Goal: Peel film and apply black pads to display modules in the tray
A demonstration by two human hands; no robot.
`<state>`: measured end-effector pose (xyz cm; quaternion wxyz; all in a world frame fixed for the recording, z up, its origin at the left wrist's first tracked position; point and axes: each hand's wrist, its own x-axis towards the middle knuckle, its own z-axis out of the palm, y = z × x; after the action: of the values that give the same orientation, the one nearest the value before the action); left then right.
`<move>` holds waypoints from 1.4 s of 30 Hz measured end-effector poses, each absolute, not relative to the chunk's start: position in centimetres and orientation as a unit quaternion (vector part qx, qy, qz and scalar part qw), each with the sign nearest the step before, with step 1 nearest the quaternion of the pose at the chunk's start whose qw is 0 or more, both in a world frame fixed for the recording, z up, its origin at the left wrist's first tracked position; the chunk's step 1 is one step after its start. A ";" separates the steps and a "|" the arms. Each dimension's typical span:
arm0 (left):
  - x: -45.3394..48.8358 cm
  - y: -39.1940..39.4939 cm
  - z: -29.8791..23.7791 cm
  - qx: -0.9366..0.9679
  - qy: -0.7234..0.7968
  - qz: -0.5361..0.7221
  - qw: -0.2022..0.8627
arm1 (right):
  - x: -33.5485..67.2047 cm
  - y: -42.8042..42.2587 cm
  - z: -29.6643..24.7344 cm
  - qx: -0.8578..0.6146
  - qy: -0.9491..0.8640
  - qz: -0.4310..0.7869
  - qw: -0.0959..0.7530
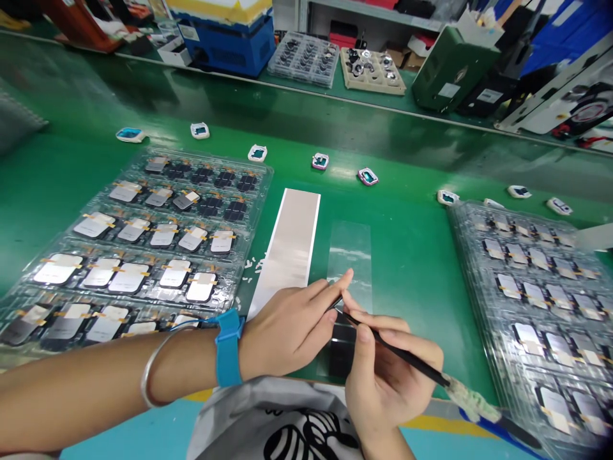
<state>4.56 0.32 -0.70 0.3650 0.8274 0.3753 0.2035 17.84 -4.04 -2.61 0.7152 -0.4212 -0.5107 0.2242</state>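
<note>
My right hand [393, 370] is closed round a slim black pen-like tool [414, 363]. Pale, rough wrapping covers the rear of the tool, with a blue piece beside its end. The tool's front end points at the fingertips of my left hand [292, 326], which wears a blue wrist strap [228, 348]. The left fingers are drawn together; whatever lies between them is hidden or too small to name. Beneath both hands is a dark block [341, 358], partly covered. A clear film strip [350, 246] lies just beyond the fingertips. Left of it lies a white-edged backing strip [294, 236].
A clear tray [261, 191] of small screens spreads across the left, and stacked trays [472, 306] stand at right. Several small watch-like frames [320, 161] lie along the back. White scraps [248, 263] are scattered beside the strip. A shelf behind holds a blue box [227, 48].
</note>
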 end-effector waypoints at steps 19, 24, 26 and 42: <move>4.5 0.5 -0.7 0.836 0.370 0.213 0.345 | 18.2 -4.0 -2.2 -0.434 -0.503 0.224 0.713; 4.4 0.8 -0.9 0.863 0.350 0.215 0.295 | 20.5 -3.3 -2.1 -0.466 -0.514 0.256 0.673; 4.4 0.7 -0.8 0.864 0.343 0.216 0.298 | 21.7 -3.0 -2.1 -0.502 -0.562 0.262 0.603; -4.8 8.4 5.8 0.792 0.583 0.176 0.043 | 40.0 11.3 5.0 -0.731 -0.517 0.077 0.439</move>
<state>-4.81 8.36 5.85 0.0427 0.7922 0.5829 0.1755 40.01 11.27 5.04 0.4389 -0.7309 -0.5170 0.0768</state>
